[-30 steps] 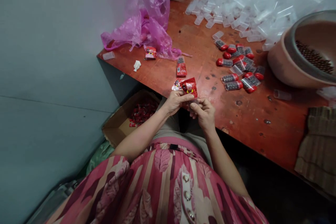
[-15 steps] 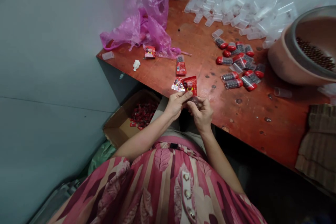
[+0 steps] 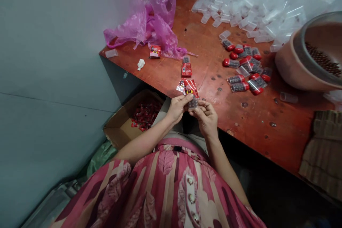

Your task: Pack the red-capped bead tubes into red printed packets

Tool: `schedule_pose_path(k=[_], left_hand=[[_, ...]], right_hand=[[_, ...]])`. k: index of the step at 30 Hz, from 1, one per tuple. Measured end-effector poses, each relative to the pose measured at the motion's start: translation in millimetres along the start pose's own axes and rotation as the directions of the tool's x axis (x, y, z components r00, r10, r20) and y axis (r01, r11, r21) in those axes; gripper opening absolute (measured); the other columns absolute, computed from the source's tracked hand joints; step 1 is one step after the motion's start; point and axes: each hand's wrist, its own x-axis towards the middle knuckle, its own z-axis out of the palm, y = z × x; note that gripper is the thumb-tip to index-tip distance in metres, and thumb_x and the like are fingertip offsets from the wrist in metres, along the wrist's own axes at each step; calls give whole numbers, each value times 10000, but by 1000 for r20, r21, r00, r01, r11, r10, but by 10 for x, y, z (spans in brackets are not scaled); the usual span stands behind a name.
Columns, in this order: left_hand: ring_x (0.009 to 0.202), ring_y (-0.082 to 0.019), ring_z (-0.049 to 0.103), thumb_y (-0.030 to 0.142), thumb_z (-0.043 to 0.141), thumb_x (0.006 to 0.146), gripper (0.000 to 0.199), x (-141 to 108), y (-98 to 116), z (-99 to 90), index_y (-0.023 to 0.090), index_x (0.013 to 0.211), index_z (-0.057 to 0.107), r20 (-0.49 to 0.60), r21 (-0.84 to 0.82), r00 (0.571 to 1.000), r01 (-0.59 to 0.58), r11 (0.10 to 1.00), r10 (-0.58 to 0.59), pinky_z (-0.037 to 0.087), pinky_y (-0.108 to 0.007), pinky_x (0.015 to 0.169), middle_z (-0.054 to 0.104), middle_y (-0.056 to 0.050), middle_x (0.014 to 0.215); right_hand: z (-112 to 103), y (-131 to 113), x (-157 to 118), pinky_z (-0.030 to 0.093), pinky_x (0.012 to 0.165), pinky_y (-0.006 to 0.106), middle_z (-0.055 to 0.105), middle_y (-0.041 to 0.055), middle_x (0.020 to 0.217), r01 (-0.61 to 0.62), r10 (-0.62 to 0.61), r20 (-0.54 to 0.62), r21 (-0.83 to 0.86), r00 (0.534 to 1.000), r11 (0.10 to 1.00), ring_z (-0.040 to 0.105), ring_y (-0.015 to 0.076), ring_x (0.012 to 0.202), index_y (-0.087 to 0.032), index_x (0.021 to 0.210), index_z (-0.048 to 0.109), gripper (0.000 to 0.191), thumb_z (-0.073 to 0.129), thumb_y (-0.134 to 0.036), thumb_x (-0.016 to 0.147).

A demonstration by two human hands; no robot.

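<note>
Over the table's front edge, my left hand (image 3: 176, 109) is closed, its thumb pressed where a glossy red wrapper (image 3: 190, 86) meets a small clear tube of dark balls (image 3: 192, 104). The fingertips of my right hand (image 3: 207, 117) pinch that tube's lower right side. Part of the wrapper and tube is hidden by my fingers. Just beyond them lies a silvery-red wrapper piece (image 3: 180, 86). Farther back rests a filled tube in a red wrapper (image 3: 186, 67).
Red-capped filled tubes (image 3: 239, 86) lie right of centre, before a heap of clear empty tubes (image 3: 240, 7). A bowl (image 3: 290, 64) holds brown balls. A pink plastic bag (image 3: 160, 17) sits back left. Below, a cardboard box (image 3: 117, 128) contains red packets.
The red wrapper has tilted and shifted slightly left in my hands. More of the ball-filled tube shows between my fingers. The whole view has shifted slightly.
</note>
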Motion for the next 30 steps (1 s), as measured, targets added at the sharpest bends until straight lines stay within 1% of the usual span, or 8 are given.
schedule_pose_path(k=[6,11,15,17,20,23,26,30], left_hand=[[520,-58,531,338,785,588,302,-121,-39,-85,85,621,625,-35,-20,999,21,1000,-22,455,-192,548,593,-2,591],[678,-125,636,384,759,633,331,-342,14,-416,97,754,646,-194,-79,981,-35,996,19,520,-256,687,677,-60,765],[759,-191,682,535,648,708,468,-576,37,-779,107,895,618,-506,-87,857,63,994,-99,542,-290,674,690,-144,931],[675,-190,677,546,636,710,487,-602,48,-851,98,899,621,-554,42,827,146,988,-98,533,-277,575,692,-151,880],[744,-196,676,497,622,740,410,-411,108,-758,141,937,663,-391,467,892,-18,884,225,543,-295,632,693,-121,924],[1134,-226,557,385,645,755,314,-3,194,-545,234,1030,668,67,799,854,-355,485,516,414,-352,996,626,-76,1187],[1307,-276,381,287,661,750,312,389,204,-387,234,1057,658,307,899,824,-416,140,477,210,-463,1115,559,-82,1292],[1309,-271,375,253,579,815,182,606,99,-351,228,963,682,343,928,821,-371,-31,457,168,-516,1110,577,-81,1271]], right_hand=[[81,99,70,572,539,201,607,-92,587,-11,10,-51,-9,999,1000,630,79,493,-203,780,515,309,773,-298,639],[212,155,102,563,516,205,650,-67,626,-132,136,51,-85,989,988,646,95,523,-197,803,506,356,778,-327,612],[171,115,104,554,495,209,683,-33,668,-118,125,46,-144,991,982,658,111,541,-193,832,512,327,749,-331,654],[120,84,115,548,478,209,682,-28,661,-88,95,32,-174,995,981,648,108,524,-190,825,520,298,728,-345,679],[72,54,128,535,456,205,684,-21,662,-74,82,33,-207,996,976,638,105,507,-187,809,525,283,713,-364,695],[64,47,115,522,452,192,682,-19,663,-73,81,26,-236,996,969,629,93,495,-182,794,536,256,698,-364,716],[45,37,77,516,456,188,678,-19,655,-62,69,16,-269,997,961,626,90,497,-179,782,548,235,685,-364,730],[-26,-7,63,512,459,198,673,-14,653,-62,67,7,-294,998,954,622,96,498,-180,775,554,232,684,-367,730]])
